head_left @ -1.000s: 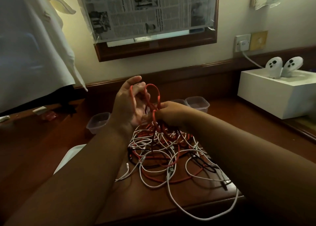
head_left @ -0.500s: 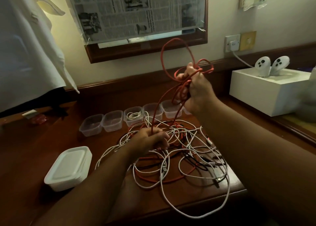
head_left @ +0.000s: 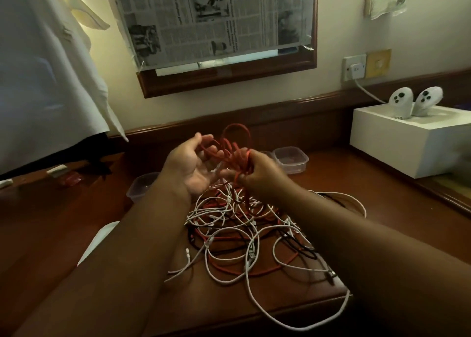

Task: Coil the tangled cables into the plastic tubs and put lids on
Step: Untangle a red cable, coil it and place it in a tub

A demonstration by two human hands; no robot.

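Since half a second ago the right hand (head_left: 257,172) has dropped, still pinching the red cable (head_left: 235,153); the left hand (head_left: 193,166) now spreads open beside it. Forearms hide most tubs (head_left: 290,158). Tangled cables (head_left: 244,234) cover the wooden desk (head_left: 51,222).

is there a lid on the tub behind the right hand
No, the plastic tub beyond the right hand stands open on the desk with no lid on it, and it looks empty.
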